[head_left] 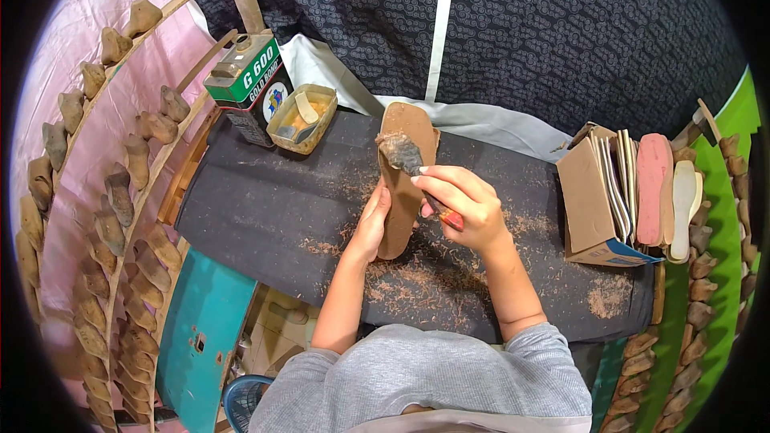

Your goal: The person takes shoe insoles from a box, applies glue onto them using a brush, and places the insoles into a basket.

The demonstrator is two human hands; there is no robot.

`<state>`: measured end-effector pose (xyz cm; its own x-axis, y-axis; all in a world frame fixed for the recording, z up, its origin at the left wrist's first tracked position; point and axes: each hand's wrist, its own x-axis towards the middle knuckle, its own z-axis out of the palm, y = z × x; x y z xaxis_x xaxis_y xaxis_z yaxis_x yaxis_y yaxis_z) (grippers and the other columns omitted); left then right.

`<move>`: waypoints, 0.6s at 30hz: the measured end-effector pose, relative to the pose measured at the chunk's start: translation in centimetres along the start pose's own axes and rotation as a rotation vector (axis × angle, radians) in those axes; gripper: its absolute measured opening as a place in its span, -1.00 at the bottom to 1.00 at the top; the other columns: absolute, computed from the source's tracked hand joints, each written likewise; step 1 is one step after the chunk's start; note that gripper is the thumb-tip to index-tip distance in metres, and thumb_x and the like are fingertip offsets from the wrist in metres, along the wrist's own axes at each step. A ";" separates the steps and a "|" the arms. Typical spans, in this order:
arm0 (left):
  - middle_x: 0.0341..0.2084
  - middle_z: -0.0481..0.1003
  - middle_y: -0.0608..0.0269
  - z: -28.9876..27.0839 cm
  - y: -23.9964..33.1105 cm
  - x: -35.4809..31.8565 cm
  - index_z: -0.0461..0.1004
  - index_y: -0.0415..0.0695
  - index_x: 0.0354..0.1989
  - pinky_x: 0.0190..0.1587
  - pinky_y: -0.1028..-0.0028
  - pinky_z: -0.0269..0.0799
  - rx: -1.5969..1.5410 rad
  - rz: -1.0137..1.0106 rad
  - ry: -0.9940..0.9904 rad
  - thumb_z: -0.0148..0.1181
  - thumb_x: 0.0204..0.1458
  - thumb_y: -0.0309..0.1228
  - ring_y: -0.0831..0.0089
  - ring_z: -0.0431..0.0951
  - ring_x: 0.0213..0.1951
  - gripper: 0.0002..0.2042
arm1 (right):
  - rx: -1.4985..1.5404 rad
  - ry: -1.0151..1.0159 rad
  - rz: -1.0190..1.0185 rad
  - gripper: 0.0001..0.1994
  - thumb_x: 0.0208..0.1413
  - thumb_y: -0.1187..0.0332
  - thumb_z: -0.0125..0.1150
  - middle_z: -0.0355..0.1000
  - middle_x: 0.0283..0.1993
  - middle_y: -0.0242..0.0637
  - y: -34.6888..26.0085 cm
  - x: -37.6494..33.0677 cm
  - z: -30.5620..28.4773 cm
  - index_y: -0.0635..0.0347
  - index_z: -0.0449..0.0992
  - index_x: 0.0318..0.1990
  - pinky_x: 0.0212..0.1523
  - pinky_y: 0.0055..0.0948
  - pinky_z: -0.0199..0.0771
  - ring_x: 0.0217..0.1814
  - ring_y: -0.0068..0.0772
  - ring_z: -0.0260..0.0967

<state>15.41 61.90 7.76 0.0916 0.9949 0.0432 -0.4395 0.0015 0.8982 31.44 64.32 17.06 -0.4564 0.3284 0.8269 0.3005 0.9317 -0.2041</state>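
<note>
My left hand (369, 226) is closed around the left edge of a long brown shoe sole (398, 220), held up over the middle of the table. Its thumb lies along the edge, and its other fingers are mostly hidden behind the sole. In my right hand (468, 202) is a brush (407, 158) with a dark, caked middle and a red handle end. The brush's tan, matted head lies against the upper left part of the sole, or just over it; contact is hard to tell.
Brown shavings litter the black-covered table (265, 200). At its far left stand a green-and-black can (255, 84) and a tub of yellowish glue (303, 120). A cardboard box (589, 196) of flat sheets and soles is at right. Shoe lasts (138, 162) line racks on both sides.
</note>
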 end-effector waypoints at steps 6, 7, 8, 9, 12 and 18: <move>0.03 0.33 0.22 -1.4 0.0 0.5 0.04 -0.04 0.29 -0.03 0.39 0.43 -0.091 -0.008 0.009 -0.27 0.26 -0.10 0.39 0.42 -0.02 -0.52 | 0.143 -0.114 0.019 -0.69 -0.26 0.47 0.35 0.47 -0.23 -0.19 -0.2 -1.4 -0.5 0.22 0.53 -0.24 -0.25 -0.36 0.53 -0.25 -0.19 0.48; 0.05 0.32 0.22 -1.4 0.0 0.6 0.03 -0.03 0.29 0.00 0.38 0.42 -0.141 0.006 -0.004 -0.29 0.27 -0.14 0.38 0.41 0.01 -0.54 | 0.178 -0.128 0.036 -0.69 -0.26 0.47 0.35 0.47 -0.24 -0.19 -0.2 -1.5 -0.6 0.22 0.53 -0.24 -0.25 -0.36 0.52 -0.26 -0.20 0.48; 0.11 0.29 0.24 -1.2 -0.2 0.7 0.01 -0.02 0.31 0.04 0.34 0.40 -0.139 0.013 0.047 -0.32 0.28 -0.17 0.37 0.38 0.07 -0.55 | 0.160 -0.094 0.038 -0.69 -0.25 0.47 0.35 0.47 -0.22 -0.19 -0.3 -1.3 -0.7 0.22 0.53 -0.23 -0.25 -0.35 0.52 -0.25 -0.19 0.48; 0.11 0.29 0.24 -0.9 -0.1 0.7 0.01 -0.02 0.31 0.04 0.34 0.40 -0.138 0.011 0.045 -0.32 0.28 -0.17 0.37 0.38 0.07 -0.55 | 0.158 -0.093 0.040 -0.69 -0.25 0.47 0.35 0.47 -0.22 -0.19 -0.2 -1.1 -0.4 0.22 0.53 -0.23 -0.25 -0.35 0.52 -0.25 -0.19 0.48; 0.12 0.29 0.06 0.0 0.8 0.7 -0.03 0.00 0.31 -0.06 0.32 0.48 -0.160 0.033 0.029 -0.35 0.28 -0.17 0.31 0.45 -0.01 -0.55 | 0.054 -0.022 -0.026 -0.69 -0.24 0.47 0.34 0.47 -0.19 -0.19 -0.3 -0.8 0.1 0.22 0.53 -0.22 -0.22 -0.35 0.53 -0.23 -0.20 0.48; 0.09 0.31 0.03 -0.5 1.6 1.7 -0.02 -0.08 0.27 0.09 0.25 0.38 -0.257 0.120 0.054 -0.42 0.29 -0.17 0.17 0.41 0.09 -0.57 | 0.185 -0.122 0.008 -0.68 -0.25 0.47 0.35 0.47 -0.21 -0.20 -1.1 -2.0 -0.4 0.23 0.53 -0.23 -0.24 -0.35 0.53 -0.25 -0.20 0.48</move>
<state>14.40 63.62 9.09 -0.0190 0.9934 0.1128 -0.6573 -0.0974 0.7473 32.33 62.53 15.80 -0.5561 0.3415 0.7577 0.1511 0.9380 -0.3119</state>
